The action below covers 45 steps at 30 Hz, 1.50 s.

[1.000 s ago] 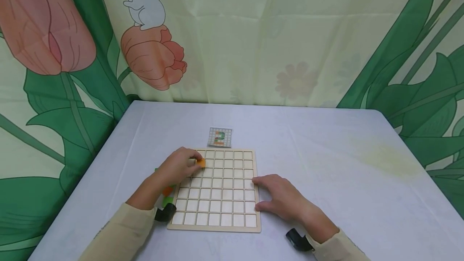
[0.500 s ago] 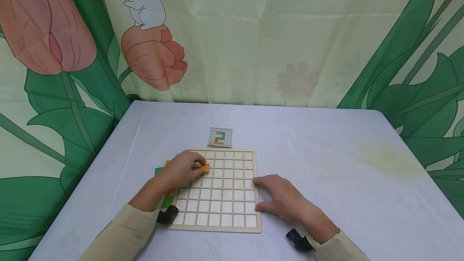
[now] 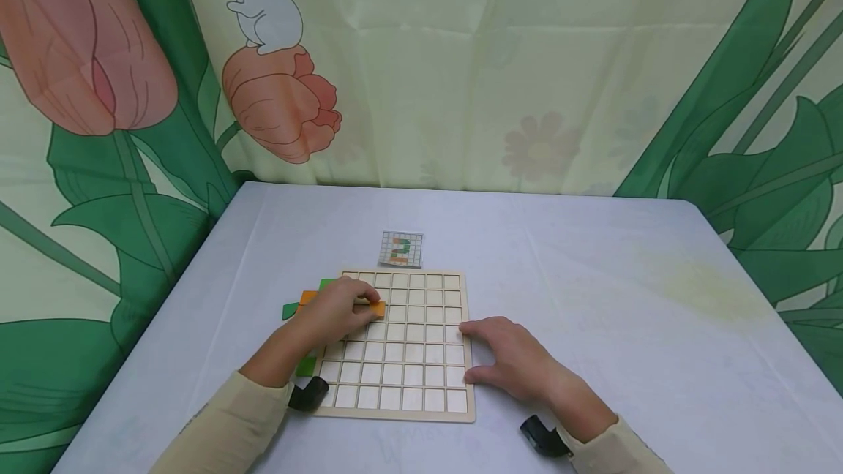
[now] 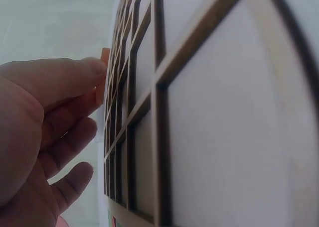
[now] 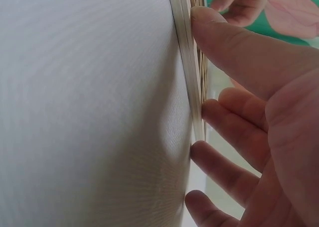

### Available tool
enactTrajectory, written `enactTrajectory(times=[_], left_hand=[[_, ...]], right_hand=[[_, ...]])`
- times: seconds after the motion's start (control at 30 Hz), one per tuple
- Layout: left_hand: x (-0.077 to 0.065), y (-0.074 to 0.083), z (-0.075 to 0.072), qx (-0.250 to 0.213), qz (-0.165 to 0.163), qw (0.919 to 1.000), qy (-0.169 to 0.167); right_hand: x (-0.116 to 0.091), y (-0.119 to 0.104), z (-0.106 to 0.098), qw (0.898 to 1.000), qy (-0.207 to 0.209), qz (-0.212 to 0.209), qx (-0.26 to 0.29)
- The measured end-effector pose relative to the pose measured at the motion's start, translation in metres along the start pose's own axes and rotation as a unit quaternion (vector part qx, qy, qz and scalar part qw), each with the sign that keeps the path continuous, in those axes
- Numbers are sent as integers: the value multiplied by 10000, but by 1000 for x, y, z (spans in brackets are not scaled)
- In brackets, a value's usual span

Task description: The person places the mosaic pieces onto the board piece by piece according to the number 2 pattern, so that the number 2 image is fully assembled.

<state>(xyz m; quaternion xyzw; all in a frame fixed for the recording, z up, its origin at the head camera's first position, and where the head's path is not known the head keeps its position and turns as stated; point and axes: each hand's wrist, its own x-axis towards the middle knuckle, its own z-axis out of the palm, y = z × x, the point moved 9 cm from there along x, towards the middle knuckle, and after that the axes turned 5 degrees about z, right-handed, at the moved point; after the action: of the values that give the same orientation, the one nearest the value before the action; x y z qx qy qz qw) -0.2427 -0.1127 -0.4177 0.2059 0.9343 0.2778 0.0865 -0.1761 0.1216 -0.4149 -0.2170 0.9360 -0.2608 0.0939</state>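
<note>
Backdrop (image 3: 421, 79): printed flowers, behind the table.
Table (image 3: 612, 298): white-covered.
Board (image 3: 404, 353): wooden grid, flat on the table.
Right hand (image 3: 510, 357): thumb and fingers spread, touching the board's right edge.
Left hand (image 3: 336, 307): thumb and finger pinching an orange tile (image 3: 378, 309) at the grid's far left part; whether it touches the grid cannot be told.
Card (image 3: 401, 249): gridded, just beyond the board.
Loose tiles (image 3: 306, 366): green and orange, along the board's left side, partly hidden.

Left hand (image 3: 337, 307) and right hand (image 3: 512, 358) flank free passage over the board (image 3: 413, 374).
</note>
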Motion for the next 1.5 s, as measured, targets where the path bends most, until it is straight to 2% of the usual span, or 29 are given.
enactTrajectory(times=[0.5,1.5], left_hand=[[-1,2,3,74,160,9998,-74],[3,5,4,310,268,9991,-141]], right_hand=[[1,0,0,10000,-3,28,-60],[1,0,0,9999,-10,140,33]])
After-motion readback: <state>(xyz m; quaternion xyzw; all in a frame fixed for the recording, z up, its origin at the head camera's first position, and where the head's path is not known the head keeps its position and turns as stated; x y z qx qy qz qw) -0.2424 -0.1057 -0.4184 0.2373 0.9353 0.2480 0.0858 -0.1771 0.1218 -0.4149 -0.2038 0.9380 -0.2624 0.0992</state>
